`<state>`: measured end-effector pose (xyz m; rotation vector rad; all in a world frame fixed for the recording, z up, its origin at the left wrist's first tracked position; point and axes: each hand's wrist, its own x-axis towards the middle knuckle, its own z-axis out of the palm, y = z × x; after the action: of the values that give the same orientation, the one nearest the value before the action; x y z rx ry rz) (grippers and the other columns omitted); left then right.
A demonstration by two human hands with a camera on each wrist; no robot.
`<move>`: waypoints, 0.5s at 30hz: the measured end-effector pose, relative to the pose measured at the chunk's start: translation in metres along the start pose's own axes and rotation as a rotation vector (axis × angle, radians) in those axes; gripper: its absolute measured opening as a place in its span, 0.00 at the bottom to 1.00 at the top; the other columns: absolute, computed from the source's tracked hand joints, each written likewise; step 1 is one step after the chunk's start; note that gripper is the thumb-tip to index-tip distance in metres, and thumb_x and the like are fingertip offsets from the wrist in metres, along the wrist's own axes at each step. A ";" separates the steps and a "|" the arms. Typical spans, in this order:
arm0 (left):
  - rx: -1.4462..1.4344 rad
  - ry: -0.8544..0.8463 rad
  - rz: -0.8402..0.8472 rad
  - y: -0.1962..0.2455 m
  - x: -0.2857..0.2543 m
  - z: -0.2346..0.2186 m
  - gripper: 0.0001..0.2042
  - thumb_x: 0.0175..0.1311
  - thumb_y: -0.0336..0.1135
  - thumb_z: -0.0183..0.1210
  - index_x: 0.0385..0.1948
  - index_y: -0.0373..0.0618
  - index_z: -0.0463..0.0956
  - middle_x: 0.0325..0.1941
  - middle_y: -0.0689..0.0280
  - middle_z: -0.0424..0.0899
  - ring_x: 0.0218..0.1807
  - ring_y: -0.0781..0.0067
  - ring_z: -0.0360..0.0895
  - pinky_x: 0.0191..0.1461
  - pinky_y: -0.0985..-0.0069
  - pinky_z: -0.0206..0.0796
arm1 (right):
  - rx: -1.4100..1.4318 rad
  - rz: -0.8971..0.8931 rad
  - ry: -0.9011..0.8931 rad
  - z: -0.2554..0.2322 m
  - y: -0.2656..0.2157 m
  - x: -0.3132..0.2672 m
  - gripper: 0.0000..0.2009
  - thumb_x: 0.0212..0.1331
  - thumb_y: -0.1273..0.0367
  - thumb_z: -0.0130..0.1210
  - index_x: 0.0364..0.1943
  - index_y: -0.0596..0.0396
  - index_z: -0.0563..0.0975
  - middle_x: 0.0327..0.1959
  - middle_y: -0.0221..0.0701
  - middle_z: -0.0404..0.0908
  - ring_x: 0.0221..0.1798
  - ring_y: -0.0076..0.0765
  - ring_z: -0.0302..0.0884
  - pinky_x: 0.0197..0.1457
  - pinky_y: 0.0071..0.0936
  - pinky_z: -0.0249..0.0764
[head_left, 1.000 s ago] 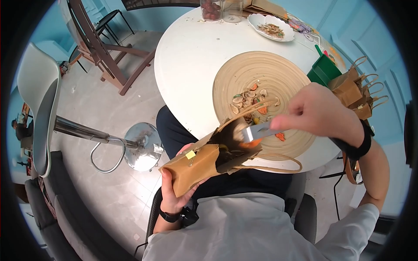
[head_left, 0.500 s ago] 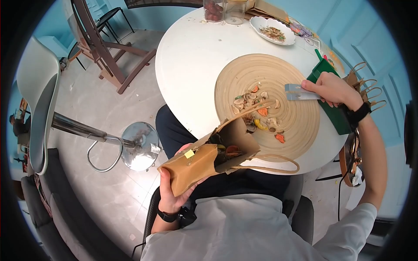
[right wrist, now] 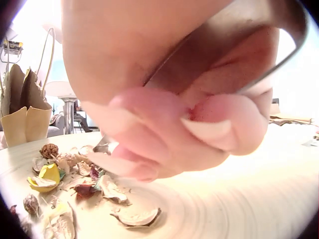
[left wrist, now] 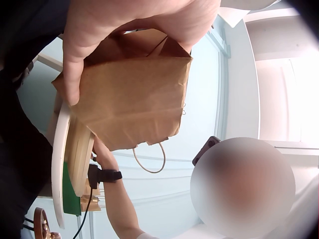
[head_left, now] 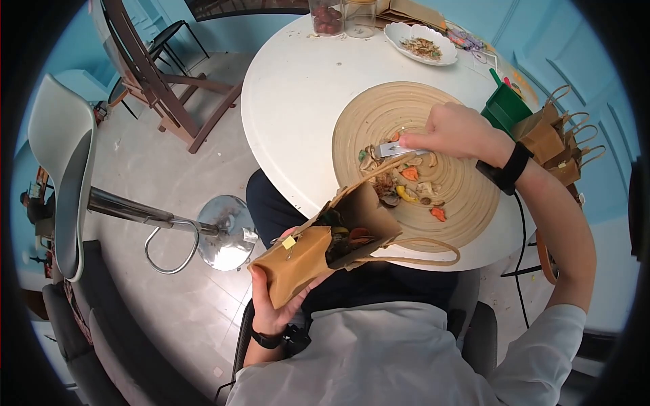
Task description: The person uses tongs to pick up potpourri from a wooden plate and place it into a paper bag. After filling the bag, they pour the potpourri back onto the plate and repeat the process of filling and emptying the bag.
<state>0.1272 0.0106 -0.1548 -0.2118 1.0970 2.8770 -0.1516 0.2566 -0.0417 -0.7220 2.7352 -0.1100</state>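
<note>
My left hand (head_left: 271,298) grips the bottom of a brown paper bag (head_left: 305,260), tilted over my lap with its open mouth toward the table. Dried pieces show inside the bag. The left wrist view has the same hand (left wrist: 99,30) wrapped round the bag (left wrist: 134,94). My right hand (head_left: 409,143) pinches metal tongs (head_left: 391,149), whose tips lie at a pile of dried petals and shells (head_left: 399,183) on a round woven mat (head_left: 379,108). Up close, the fingers (right wrist: 149,129) squeeze the tongs (right wrist: 234,27) just above the pieces (right wrist: 50,177).
The mat lies on a round white table (head_left: 298,81). A green box (head_left: 504,108) and several handled paper bags (head_left: 555,142) stand at the right edge. A white dish (head_left: 423,44) and jars (head_left: 328,13) sit at the far side. An easel and a stool stand on the floor to the left.
The right hand drew the tongs out of the bag's mouth, swung right toward the green box, then came back to the pile on the mat. The bag stayed held.
</note>
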 end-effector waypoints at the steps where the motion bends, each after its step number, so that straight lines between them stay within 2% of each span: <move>1: -0.030 0.024 -0.017 0.001 0.000 0.002 0.50 0.58 0.73 0.52 0.72 0.44 0.48 0.74 0.51 0.58 0.73 0.50 0.61 0.71 0.46 0.60 | -0.030 -0.007 0.018 0.000 -0.002 -0.002 0.40 0.52 0.33 0.53 0.08 0.62 0.73 0.08 0.37 0.69 0.14 0.38 0.72 0.23 0.36 0.69; 8: -0.027 0.014 -0.016 0.001 0.000 0.000 0.49 0.57 0.74 0.52 0.72 0.45 0.49 0.73 0.51 0.58 0.73 0.49 0.60 0.72 0.45 0.59 | -0.015 0.037 0.003 0.002 0.003 -0.007 0.39 0.52 0.35 0.56 0.10 0.63 0.74 0.09 0.39 0.71 0.15 0.40 0.71 0.23 0.37 0.68; 10: -0.002 -0.036 0.028 -0.002 0.000 -0.005 0.46 0.64 0.72 0.43 0.73 0.44 0.47 0.75 0.50 0.55 0.73 0.38 0.57 0.71 0.35 0.53 | 0.000 0.059 -0.025 0.004 0.010 -0.007 0.39 0.53 0.36 0.55 0.09 0.62 0.75 0.09 0.39 0.70 0.15 0.41 0.71 0.23 0.35 0.68; 11: -0.004 -0.036 0.028 -0.002 0.000 -0.005 0.46 0.64 0.72 0.43 0.73 0.44 0.47 0.75 0.50 0.55 0.73 0.38 0.57 0.71 0.35 0.53 | -0.002 0.059 -0.026 0.003 0.011 -0.010 0.39 0.53 0.36 0.55 0.09 0.62 0.75 0.09 0.39 0.70 0.15 0.41 0.71 0.23 0.35 0.68; 15: 0.002 -0.023 0.025 -0.001 0.000 -0.003 0.46 0.63 0.73 0.44 0.73 0.44 0.47 0.75 0.50 0.55 0.73 0.38 0.57 0.71 0.35 0.53 | 0.084 0.073 0.018 -0.009 0.015 -0.027 0.37 0.54 0.38 0.58 0.07 0.61 0.74 0.05 0.33 0.66 0.10 0.34 0.68 0.19 0.30 0.65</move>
<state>0.1277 0.0090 -0.1578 -0.1656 1.1063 2.8930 -0.1390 0.2830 -0.0282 -0.6000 2.7518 -0.2151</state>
